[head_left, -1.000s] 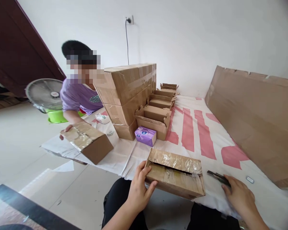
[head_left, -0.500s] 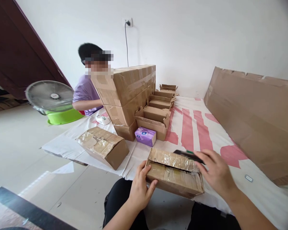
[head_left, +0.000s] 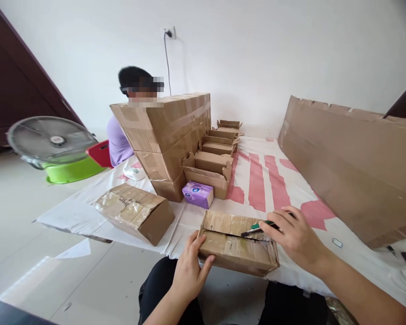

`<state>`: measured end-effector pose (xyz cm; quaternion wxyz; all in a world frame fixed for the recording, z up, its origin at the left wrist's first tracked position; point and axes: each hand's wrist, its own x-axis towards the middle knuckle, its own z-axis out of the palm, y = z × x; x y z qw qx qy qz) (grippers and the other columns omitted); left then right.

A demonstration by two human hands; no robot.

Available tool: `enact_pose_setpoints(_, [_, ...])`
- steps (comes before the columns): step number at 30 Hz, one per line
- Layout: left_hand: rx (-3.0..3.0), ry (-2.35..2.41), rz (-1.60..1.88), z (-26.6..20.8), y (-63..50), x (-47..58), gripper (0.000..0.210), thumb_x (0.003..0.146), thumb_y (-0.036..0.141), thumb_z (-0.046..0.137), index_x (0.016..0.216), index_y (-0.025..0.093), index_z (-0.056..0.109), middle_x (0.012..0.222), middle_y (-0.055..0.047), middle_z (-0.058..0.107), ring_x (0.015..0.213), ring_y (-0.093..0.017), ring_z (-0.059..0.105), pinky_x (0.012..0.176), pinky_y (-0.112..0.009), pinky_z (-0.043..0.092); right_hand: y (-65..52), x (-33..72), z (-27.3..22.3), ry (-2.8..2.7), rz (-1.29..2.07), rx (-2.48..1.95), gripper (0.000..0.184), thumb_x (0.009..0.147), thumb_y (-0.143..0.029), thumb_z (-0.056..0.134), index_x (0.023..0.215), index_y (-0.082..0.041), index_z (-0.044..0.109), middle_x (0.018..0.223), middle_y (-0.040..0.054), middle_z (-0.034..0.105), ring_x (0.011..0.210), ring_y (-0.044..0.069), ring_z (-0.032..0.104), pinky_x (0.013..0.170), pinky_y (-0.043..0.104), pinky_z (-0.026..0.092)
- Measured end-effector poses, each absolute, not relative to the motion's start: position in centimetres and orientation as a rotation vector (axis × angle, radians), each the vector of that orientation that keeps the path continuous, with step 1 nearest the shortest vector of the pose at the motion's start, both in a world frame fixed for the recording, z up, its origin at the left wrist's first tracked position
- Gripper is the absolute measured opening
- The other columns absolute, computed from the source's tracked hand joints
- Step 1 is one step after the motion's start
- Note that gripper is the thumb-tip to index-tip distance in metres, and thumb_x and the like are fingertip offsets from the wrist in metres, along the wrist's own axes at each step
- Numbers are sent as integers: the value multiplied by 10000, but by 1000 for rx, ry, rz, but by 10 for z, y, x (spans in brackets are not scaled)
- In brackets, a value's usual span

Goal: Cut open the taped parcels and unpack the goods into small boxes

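Observation:
A taped cardboard box point(head_left: 237, 253) lies at the table's near edge, over my lap, with a dark slit running along its top. My left hand point(head_left: 192, 266) grips the box's left end, thumb on the front side and fingers on the top. In my right hand point(head_left: 292, 234) is a green and black utility knife point(head_left: 257, 226), its tip at the slit. A second taped box point(head_left: 135, 210) rests to the left, apart from both hands. Beyond the box being held sits a purple tissue pack point(head_left: 198, 194).
Stacked sealed boxes point(head_left: 169, 144) form a wall at mid-table, with open cardboard trays point(head_left: 206, 176) along its right side. A large cardboard sheet point(head_left: 352, 167) stands at the right. Behind the stack sits a person in purple point(head_left: 118, 140), near a fan point(head_left: 54, 140).
My right hand has brought the knife's tip down to the slit from above the box. The view has turned slightly right. The person behind the stack has shifted, and a red chair shows more.

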<state>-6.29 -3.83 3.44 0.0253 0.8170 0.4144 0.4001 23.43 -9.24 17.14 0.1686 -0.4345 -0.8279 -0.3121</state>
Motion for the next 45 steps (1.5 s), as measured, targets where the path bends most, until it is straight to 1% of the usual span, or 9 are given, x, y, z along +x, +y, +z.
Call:
enact_pose_setpoints(7, [2495,1278,1218,33,-38,-60,401,958,403,464,1281,169,431,1277,-207,539,1158,-329,616,850,-462,569,-148,300,174,-2313,-859,-1559,446,909,5,347,1053,-269,669,991,59,690,964,218,620,993,501,364])
enact_pose_setpoints(11, [2482,1292,1210,31,-38,-61,411,958,401,463,1296,170,431,1284,-203,538,1164,-330,612,852,-460,567,-154,335,149,-2135,-761,-1767,317,930,-104,426,1051,-258,676,1004,63,695,907,232,632,971,493,387])
enact_pose_setpoints(14, [2481,1299,1206,32,-39,-61,421,962,392,460,1311,159,428,1287,-208,541,1164,-326,612,862,-455,564,-150,353,114,-2080,-570,-1863,237,912,-164,491,1068,-226,659,1009,79,700,899,250,640,887,454,441])
enact_pose_setpoints(21, [2497,1301,1195,37,-40,-61,402,969,387,445,1301,161,422,1272,-208,548,1152,-318,620,849,-445,570,-148,355,55,-2071,27,-2075,289,816,-124,540,1051,-226,674,1006,74,725,894,257,672,844,427,478])
enact_pose_setpoints(26, [2460,1308,1196,31,-40,-61,421,952,372,477,1322,182,417,1298,-195,547,1181,-327,605,876,-466,556,-136,332,69,-2009,-60,-1877,176,916,-211,525,1025,-204,662,991,82,729,941,265,676,837,446,528])
enact_pose_setpoints(33, [2455,1307,1206,30,-40,-61,427,948,376,488,1322,180,421,1290,-194,552,1187,-329,603,881,-470,557,-121,257,126,-2023,-196,-1387,262,921,-286,592,1171,-206,580,1104,105,689,1087,264,618,926,453,536])
enact_pose_setpoints(38, [2482,1321,1200,31,-41,-61,406,959,381,464,1302,165,428,1266,-207,561,1174,-334,611,867,-473,563,-111,227,135,-2108,-136,-1337,92,926,-155,527,964,-208,592,932,67,691,878,225,627,814,425,533])
enact_pose_setpoints(41, [2484,1321,1212,31,-42,-61,409,959,383,467,1301,161,431,1270,-213,558,1180,-335,608,869,-472,563,-108,226,132,-2060,-97,-1371,160,929,-102,447,864,-216,538,839,50,653,789,208,603,725,391,518])
enact_pose_setpoints(45, [2471,1307,1214,33,-41,-60,402,955,372,476,1297,165,436,1279,-211,557,1166,-328,618,860,-457,565,-112,229,131,-2043,-52,-1382,168,934,-107,426,848,-226,509,858,57,648,807,212,612,716,384,523])
